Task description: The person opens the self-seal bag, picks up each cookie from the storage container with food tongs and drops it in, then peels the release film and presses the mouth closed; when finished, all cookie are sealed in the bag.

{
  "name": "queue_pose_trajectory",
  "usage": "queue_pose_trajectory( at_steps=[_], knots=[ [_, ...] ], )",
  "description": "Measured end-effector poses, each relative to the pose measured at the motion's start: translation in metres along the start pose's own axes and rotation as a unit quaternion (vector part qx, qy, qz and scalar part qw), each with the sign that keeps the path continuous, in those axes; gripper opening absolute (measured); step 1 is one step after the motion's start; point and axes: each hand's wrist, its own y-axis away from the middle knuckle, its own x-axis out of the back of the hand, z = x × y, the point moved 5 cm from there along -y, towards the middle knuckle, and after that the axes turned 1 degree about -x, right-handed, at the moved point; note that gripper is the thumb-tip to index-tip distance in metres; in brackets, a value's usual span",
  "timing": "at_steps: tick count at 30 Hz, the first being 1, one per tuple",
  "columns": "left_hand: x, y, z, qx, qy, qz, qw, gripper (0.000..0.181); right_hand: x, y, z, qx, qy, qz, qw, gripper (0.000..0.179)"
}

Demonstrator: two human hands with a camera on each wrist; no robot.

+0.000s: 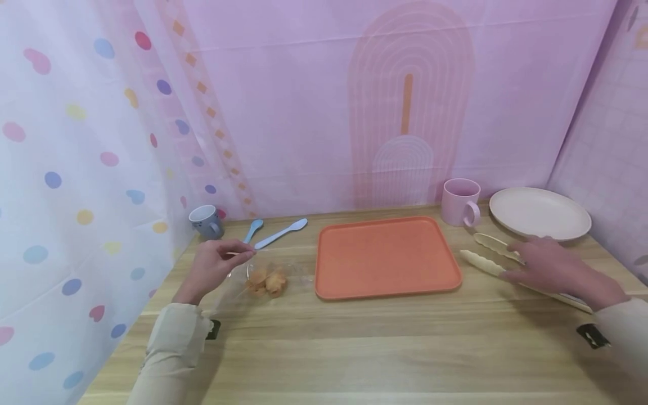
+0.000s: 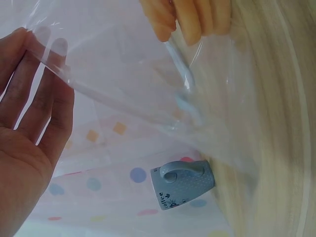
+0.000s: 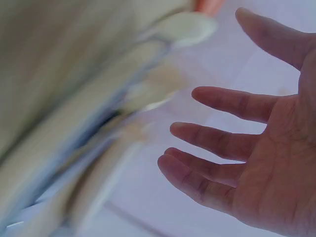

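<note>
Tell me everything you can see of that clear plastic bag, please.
The thin, clear plastic bag looks glossy and wrinkled, see-through enough to show lumpy golden-brown pieces inside. Its lower part rests on the light wood-grain table, left of the orange rectangular tray. The person's left hand pinches one edge, holding it raised above the tabletop. Whether it is open, I can't tell.

One bag (image 2: pixel 123 69), one tray (image 1: pixel 387 259), two mugs (image 1: pixel 459 207) (image 1: pixel 206 226)

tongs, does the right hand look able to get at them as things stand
Probably yes: the right hand is close to the tongs, its fingers extended, with nothing visible in between.
</note>
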Motion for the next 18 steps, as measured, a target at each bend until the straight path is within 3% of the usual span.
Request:
queue_pose_trajectory(
  at_steps=[5,11,15,18],
  knots=[
    [0.001,0.000,-0.004,-0.002,-0.008,0.008,0.9999,0.012,0.024,-0.018,-0.048,0.036,-0.024,0.038,0.9983,0.044],
    [0.004,0.003,-0.004,-0.003,-0.015,0.020,0.9997,0.010,0.037,-0.036,-0.116,0.131,-0.079,0.063,0.9863,0.029],
    [0.006,0.006,-0.002,0.008,-0.022,0.027,0.9994,0.010,0.022,-0.049,-0.161,0.221,-0.184,-0.018,0.9576,0.020],
    [0.007,0.007,-0.002,0.022,-0.029,0.030,0.9989,0.011,0.002,-0.060,-0.196,0.235,-0.288,-0.127,0.9195,0.022]
  ],
)
